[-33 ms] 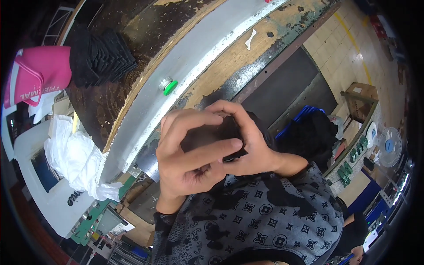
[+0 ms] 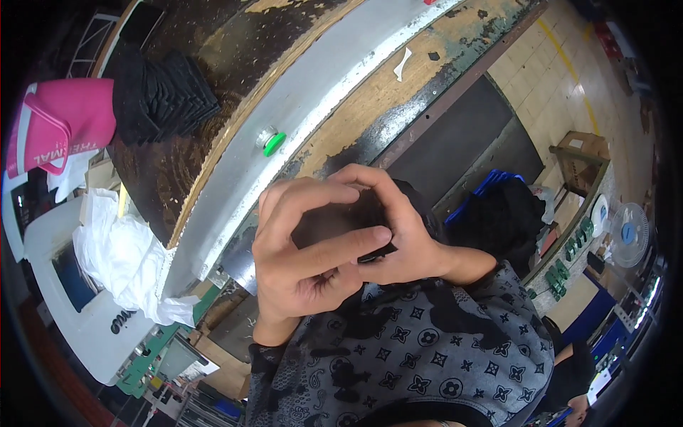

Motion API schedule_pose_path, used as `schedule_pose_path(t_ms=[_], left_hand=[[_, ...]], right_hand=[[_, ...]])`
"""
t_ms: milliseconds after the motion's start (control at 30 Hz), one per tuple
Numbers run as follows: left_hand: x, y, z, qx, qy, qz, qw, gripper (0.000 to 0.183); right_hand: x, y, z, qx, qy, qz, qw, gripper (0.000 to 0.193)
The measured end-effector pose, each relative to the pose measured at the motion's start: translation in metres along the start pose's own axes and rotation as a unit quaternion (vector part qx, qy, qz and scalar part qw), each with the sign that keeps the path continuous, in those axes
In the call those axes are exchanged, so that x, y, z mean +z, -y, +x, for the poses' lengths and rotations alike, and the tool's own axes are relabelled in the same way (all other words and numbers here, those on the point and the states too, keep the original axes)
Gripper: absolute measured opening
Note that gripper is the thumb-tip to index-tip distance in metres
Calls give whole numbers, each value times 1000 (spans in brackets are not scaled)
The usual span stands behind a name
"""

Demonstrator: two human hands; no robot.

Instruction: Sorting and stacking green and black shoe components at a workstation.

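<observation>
My left hand [image 2: 295, 249] and my right hand [image 2: 409, 231] are close together in front of my chest. Their fingers are curled round a dark, almost black thing [image 2: 331, 224], whose kind I cannot make out. The left thumb or finger reaches across toward the right hand, where a glossy black bit shows at the fingertips. Behind both hands lies the worn front edge of the workbench [image 2: 341, 139].
A green push button [image 2: 274, 144] sits on the grey strip. Black cloth pieces [image 2: 174, 96] are stacked beside a pink bag [image 2: 78, 117]. White plastic [image 2: 121, 256] hangs over a pale machine [image 2: 50, 249]. To the right, a blue crate [image 2: 491, 186] holds black material.
</observation>
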State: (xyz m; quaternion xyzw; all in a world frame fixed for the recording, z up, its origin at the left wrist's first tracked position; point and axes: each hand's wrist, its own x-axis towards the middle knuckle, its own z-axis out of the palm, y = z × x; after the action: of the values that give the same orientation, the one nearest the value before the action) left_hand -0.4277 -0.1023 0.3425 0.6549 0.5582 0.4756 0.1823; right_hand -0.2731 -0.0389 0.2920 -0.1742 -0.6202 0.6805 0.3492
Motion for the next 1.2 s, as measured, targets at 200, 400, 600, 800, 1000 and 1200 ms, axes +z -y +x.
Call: schedule_pose_path(t_ms=[200, 400, 600, 800, 1000, 1200], left_hand=[[-1, -4, 5, -32, 5, -7, 999, 30], [3, 8, 5, 22, -19, 4, 1000, 26], [6, 1, 4, -75, -37, -7, 996, 29], [24, 21, 2, -49, -127, -129, 982, 57], [75, 18, -15, -105, -223, -314, 917, 87], [91, 27, 1, -92, -36, -372, 923, 90]], right_hand=[[2, -4, 2, -1, -9, 33, 999, 81], [-4, -3, 4, 33, -5, 76, 997, 82], [-1, -3, 7, 58, 11, 32, 998, 85], [-13, -12, -2, 81, -79, 175, 978, 84], [-15, -14, -2, 51, -117, 356, 926, 88], [-2, -28, -11, -120, -232, 297, 918, 74]])
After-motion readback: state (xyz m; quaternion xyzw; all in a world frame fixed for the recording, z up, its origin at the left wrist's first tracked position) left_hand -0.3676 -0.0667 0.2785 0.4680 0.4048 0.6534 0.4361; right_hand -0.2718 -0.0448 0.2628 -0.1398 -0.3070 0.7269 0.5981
